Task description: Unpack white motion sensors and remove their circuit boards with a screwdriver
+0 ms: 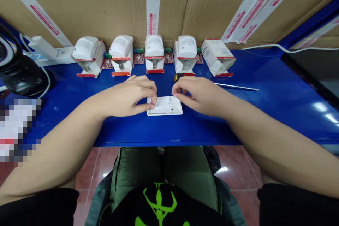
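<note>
Black shirt (159, 201) occupies six o'clock. Left hand (136, 95), nine o'clock, and right hand (197, 92), one o'clock, stand apart at white panel (164, 108); grip indeterminable. Probably light, rigid: hold edges.

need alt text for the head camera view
A person's left hand touches a flat white piece on a blue table, the right hand close beside it. A screwdriver lies beyond the right hand; behind stand five small boxes, four topped by white devices.
</note>
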`<state>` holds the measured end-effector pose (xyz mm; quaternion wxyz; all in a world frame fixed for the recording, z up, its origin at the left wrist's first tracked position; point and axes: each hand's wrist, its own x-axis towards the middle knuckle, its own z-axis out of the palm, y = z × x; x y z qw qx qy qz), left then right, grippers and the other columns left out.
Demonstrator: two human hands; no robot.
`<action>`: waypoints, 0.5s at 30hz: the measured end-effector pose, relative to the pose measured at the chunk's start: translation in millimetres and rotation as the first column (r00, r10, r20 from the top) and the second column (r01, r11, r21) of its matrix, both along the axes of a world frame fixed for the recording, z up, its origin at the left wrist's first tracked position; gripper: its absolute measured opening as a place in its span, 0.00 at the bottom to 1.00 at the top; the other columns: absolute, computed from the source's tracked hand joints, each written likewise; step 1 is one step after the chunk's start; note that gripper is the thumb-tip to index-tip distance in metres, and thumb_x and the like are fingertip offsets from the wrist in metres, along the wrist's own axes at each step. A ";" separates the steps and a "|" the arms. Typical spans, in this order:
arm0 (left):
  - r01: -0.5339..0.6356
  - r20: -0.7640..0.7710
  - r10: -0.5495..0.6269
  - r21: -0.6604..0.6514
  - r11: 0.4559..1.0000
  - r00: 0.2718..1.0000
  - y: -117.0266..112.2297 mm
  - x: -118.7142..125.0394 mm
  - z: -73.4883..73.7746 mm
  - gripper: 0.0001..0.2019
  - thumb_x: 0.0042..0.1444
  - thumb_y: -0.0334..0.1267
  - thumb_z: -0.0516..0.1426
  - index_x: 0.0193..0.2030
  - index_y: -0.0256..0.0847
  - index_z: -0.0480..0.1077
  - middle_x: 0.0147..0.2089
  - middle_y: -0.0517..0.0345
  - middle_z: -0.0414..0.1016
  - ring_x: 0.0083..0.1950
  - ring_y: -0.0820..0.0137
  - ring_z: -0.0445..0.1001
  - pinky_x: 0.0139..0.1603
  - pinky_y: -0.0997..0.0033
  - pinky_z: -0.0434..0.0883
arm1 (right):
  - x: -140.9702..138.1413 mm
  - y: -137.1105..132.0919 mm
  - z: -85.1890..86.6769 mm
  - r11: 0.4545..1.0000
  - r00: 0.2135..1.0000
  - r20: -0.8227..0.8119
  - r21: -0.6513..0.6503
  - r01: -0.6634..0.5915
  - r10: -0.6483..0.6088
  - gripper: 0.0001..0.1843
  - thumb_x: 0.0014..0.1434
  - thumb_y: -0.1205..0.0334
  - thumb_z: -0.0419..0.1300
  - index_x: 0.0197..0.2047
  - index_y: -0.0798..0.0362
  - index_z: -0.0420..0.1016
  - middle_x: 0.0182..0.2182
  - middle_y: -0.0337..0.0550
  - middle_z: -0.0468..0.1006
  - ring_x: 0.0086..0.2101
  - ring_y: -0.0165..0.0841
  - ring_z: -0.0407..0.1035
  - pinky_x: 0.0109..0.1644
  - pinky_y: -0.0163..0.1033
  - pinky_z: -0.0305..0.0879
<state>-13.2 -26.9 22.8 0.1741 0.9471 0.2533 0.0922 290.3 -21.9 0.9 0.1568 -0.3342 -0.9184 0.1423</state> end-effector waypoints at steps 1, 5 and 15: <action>0.007 -0.006 -0.008 -0.006 1.000 1.000 -1.4 0.5 -0.3 0.11 0.76 0.39 0.59 0.46 0.45 0.84 0.52 0.50 0.84 0.58 0.54 0.78 0.65 0.51 0.72 | -4.9 -2.4 -1.5 0.998 0.997 -0.048 -0.010 -0.061 0.061 0.12 0.76 0.57 0.56 0.46 0.50 0.81 0.40 0.50 0.86 0.40 0.42 0.76 0.47 0.47 0.68; 0.027 -0.026 -0.027 -0.025 0.999 0.999 -1.9 2.0 -2.7 0.09 0.73 0.36 0.62 0.46 0.48 0.87 0.52 0.52 0.83 0.58 0.56 0.79 0.65 0.52 0.72 | -21.1 -8.8 -10.6 0.973 0.965 -0.131 -0.011 -0.229 0.225 0.13 0.80 0.59 0.57 0.45 0.50 0.82 0.40 0.49 0.86 0.42 0.41 0.74 0.51 0.47 0.68; -0.156 0.050 0.153 0.070 0.985 0.987 14.2 -23.5 12.5 0.12 0.69 0.46 0.60 0.46 0.44 0.84 0.47 0.51 0.85 0.50 0.58 0.83 0.62 0.55 0.78 | -26.6 -6.3 -17.1 0.947 0.932 -0.185 -0.027 -0.321 0.310 0.14 0.82 0.59 0.57 0.49 0.49 0.84 0.43 0.47 0.90 0.45 0.41 0.76 0.55 0.48 0.67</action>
